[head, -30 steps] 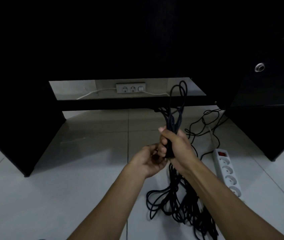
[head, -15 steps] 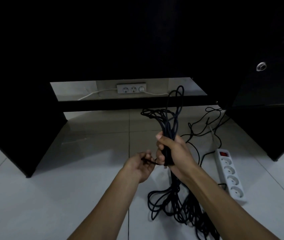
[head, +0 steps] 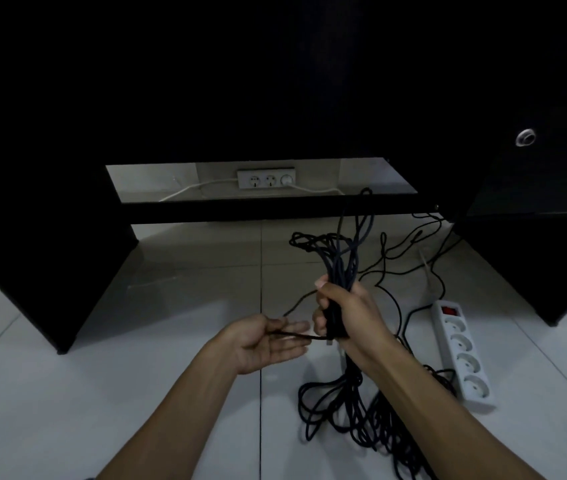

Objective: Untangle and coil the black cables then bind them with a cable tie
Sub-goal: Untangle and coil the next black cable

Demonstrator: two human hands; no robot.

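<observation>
Right hand [head: 349,317] grips black cables [head: 342,261]; left hand [head: 268,342] lies open.

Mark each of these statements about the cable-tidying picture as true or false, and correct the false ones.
1. The right hand grips a bundle of black cables. True.
2. The left hand is clenched into a tight fist. False: its fingers are spread fairly straight, palm up, with a thin black strand running across them.
3. A white power strip lies on the tiled floor to the right of the cables. True.
4. The power strip's switch is blue. False: it is red.
5. The wall socket beyond the dark desk has nothing plugged in. False: a white plug sits in its right outlet.
</observation>
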